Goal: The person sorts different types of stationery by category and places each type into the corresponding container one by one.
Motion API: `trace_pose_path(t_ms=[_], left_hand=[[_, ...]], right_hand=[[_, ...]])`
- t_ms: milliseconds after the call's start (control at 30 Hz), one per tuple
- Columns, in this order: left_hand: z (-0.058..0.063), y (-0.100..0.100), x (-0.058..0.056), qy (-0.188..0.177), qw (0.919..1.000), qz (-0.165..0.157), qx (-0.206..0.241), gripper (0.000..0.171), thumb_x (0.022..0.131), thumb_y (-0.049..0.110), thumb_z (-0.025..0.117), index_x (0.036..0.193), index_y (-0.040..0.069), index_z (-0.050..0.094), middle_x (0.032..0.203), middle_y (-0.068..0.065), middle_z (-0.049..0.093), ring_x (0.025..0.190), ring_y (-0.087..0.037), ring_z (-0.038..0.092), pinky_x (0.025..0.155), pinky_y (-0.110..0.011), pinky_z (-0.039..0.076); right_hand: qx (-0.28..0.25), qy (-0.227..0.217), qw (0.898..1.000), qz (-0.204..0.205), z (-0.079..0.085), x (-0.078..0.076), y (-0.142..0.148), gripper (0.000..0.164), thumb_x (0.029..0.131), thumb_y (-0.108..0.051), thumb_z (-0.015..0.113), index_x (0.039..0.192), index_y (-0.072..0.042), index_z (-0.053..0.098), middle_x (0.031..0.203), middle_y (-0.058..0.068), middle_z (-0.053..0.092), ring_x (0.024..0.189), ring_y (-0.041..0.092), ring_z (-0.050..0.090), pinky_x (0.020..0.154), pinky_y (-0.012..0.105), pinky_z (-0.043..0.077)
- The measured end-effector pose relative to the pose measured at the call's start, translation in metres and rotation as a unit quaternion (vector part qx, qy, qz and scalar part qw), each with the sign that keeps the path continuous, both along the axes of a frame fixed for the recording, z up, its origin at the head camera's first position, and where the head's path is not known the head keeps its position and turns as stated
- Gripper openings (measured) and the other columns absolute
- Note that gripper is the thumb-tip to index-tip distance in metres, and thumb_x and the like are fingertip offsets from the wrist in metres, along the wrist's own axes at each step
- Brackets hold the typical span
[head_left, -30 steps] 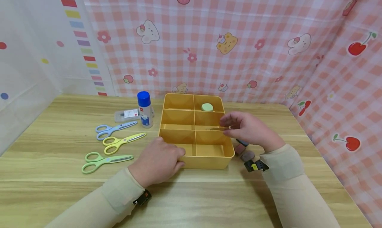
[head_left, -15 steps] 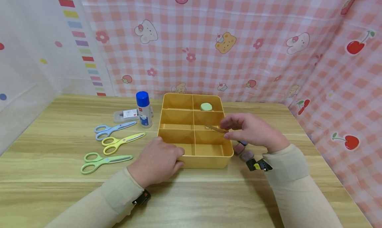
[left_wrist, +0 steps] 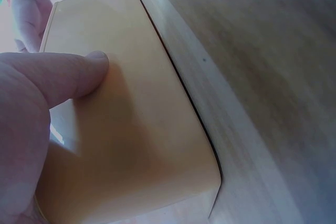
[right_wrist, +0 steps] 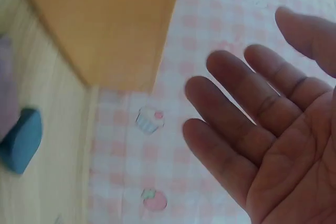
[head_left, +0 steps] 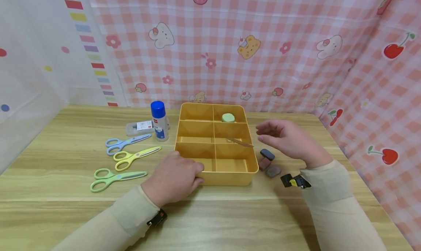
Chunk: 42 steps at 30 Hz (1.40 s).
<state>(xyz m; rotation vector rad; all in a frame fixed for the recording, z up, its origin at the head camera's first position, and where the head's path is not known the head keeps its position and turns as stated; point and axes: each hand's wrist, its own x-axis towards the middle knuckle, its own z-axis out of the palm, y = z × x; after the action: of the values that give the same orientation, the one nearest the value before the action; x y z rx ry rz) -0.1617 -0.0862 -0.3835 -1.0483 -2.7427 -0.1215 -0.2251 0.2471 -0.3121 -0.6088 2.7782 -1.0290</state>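
A yellow-orange storage box [head_left: 227, 178] with several compartments stands on the table. My left hand [head_left: 174, 178] grips its front left wall; in the left wrist view the thumb [left_wrist: 79, 74] presses the outer face, and the other fingertips are hidden. Across the middle right compartment lies a thin brownish strip [head_left: 241, 143], its kind unclear. A pale green rounded piece [head_left: 228, 118] sits in the back right compartment. My right hand [head_left: 289, 139] hovers right of the box, holding nothing, fingers extended in the right wrist view. Below it lie a dark blue-grey block [head_left: 267, 154], a reddish block [head_left: 264, 164] and a greyish-purple one [head_left: 273, 171].
Left of the box are blue scissors [head_left: 123, 143], yellow scissors [head_left: 133, 158] and green scissors [head_left: 113, 178]. A glue bottle [head_left: 160, 125] with a blue cap stands before a clear case [head_left: 138, 127]. Checked cloth [head_left: 210, 42] hangs behind the wooden table [head_left: 210, 221].
The right hand has let go of the thin brownish strip, which now lies in the box, and has moved away to the right. The left hand keeps its hold on the box.
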Motion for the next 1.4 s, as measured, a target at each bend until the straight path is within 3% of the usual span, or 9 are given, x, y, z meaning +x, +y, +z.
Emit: trace_pose_path(t_ms=[233,567,1033,1200,1400], left_hand=[[0.001,0.0,0.001,-0.004,1.0,0.0,0.003,0.028,0.094,0.04,0.075,0.076,0.023,0.061,0.064,0.011,0.06,0.057,-0.006,0.052,0.064,-0.033,0.034],[0.001,-0.001,0.0,-0.012,0.9999,-0.001,0.006,0.028,0.095,0.039,0.075,0.077,0.023,0.062,0.065,0.012,0.061,0.056,-0.005,0.05,0.064,-0.033,0.035],[0.001,0.0,0.001,-0.013,0.9999,0.001,0.003,0.025,0.095,0.039,0.075,0.08,0.023,0.065,0.067,0.011,0.064,0.057,-0.006,0.05,0.064,-0.033,0.035],[0.0,0.0,0.0,-0.013,0.9999,0.002,0.003,0.024,0.095,0.04,0.075,0.08,0.023,0.066,0.067,0.011,0.064,0.056,-0.006,0.05,0.065,-0.033,0.035],[0.001,-0.001,0.0,-0.016,0.9999,0.0,0.005,0.024,0.095,0.039,0.074,0.08,0.023,0.065,0.067,0.011,0.064,0.057,-0.006,0.049,0.065,-0.033,0.035]], right_hand=[[0.022,0.007,0.998,-0.056,-0.007,-0.002,0.024,0.036,0.105,-0.025,0.065,0.134,-0.004,0.066,0.127,0.016,0.073,0.117,0.031,0.07,0.098,0.048,0.057],[0.132,0.007,0.985,-0.109,-0.013,-0.024,0.066,0.046,0.105,-0.035,0.062,0.136,-0.001,0.063,0.135,0.027,0.066,0.123,0.044,0.064,0.102,0.06,0.051],[0.191,-0.044,0.973,-0.119,-0.005,-0.044,0.09,0.056,0.104,-0.033,0.062,0.143,0.007,0.053,0.144,0.036,0.055,0.13,0.053,0.056,0.103,0.064,0.048],[0.212,-0.067,0.969,-0.107,-0.006,-0.047,0.095,0.057,0.101,-0.028,0.067,0.14,0.011,0.054,0.136,0.038,0.06,0.12,0.051,0.063,0.096,0.06,0.053],[0.251,-0.117,0.958,-0.077,-0.008,-0.051,0.098,0.06,0.1,-0.028,0.068,0.14,0.015,0.054,0.132,0.036,0.064,0.099,0.038,0.073,0.081,0.047,0.061]])
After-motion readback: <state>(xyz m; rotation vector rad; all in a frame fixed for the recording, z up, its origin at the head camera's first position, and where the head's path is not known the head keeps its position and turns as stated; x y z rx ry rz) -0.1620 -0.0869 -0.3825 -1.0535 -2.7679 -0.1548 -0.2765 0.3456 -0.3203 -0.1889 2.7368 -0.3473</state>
